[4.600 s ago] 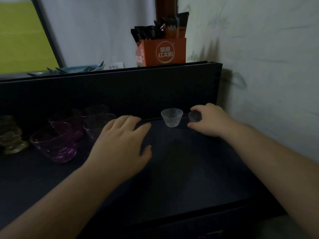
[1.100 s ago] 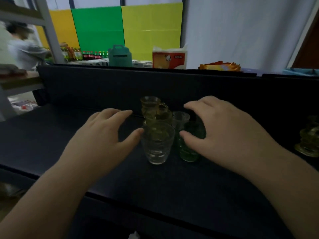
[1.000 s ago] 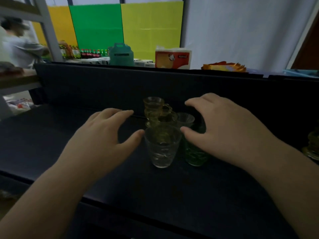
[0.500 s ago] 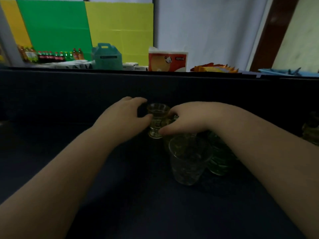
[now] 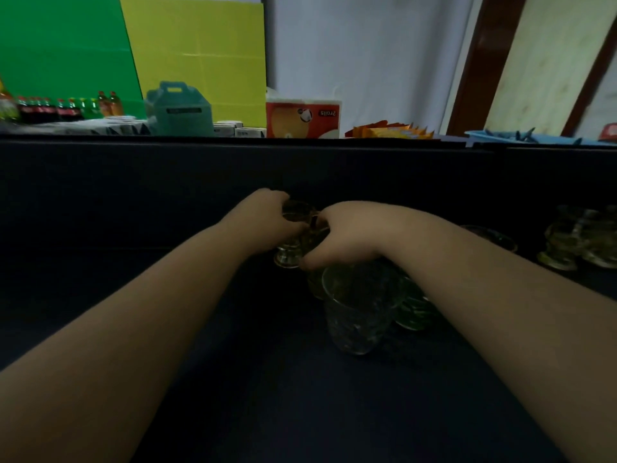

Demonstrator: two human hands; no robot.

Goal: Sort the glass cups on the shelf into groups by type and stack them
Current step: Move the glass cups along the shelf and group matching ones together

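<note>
Dark shelf carries all cups. Right hand and left hand both reach to the back edge, fingers curled round one footed amber glass cup standing there. Clear tumbler stands just in front; green cup touches it. More amber cups near right edge.

Your L hand & R hand meet round the footed cup at the shelf back. Tumbler sits nearer you, w/ another cup just right. More footed cups far right.
</note>
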